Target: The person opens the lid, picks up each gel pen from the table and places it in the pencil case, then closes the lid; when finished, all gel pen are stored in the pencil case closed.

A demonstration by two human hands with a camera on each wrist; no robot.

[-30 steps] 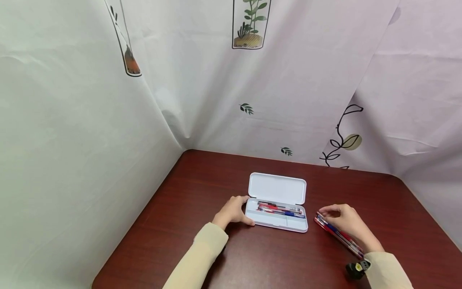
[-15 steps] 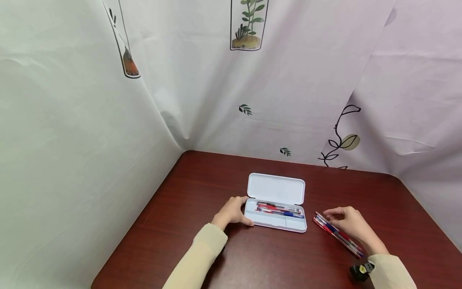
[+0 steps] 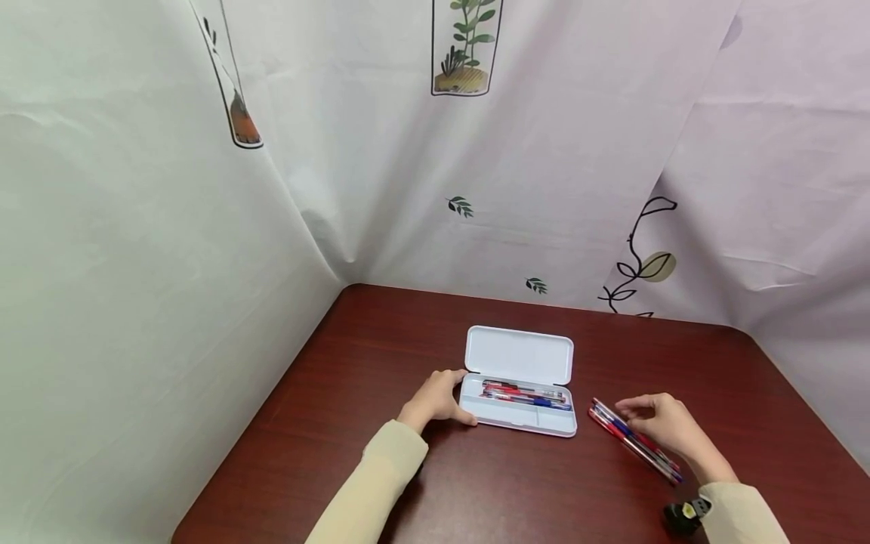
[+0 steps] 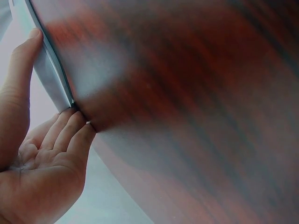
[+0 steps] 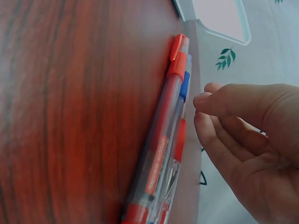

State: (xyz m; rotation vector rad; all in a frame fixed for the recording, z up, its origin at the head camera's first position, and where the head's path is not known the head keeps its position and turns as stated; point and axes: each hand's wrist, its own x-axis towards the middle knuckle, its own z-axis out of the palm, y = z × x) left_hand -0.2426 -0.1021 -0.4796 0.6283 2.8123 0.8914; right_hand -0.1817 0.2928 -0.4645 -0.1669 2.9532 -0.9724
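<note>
Pen case's (image 3: 501, 412) gripped by left hand (image 3: 436, 396), but loose pens (image 5: 162, 116) could get scattered if bumped by empty right hand (image 3: 666, 425).

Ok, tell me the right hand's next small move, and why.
Probably bring the bare right hand in to pinch one of the loose clear, red and blue plastic pens: it sits just beside them, holding nothing, while the bare left hand holds the open white rectangular pencil case, where similar pens already lie.

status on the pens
Left hand grips case. Right hand beside loose pens, holding nothing. Case open, more pens inside. No obstacle between case and loose pens.
</note>
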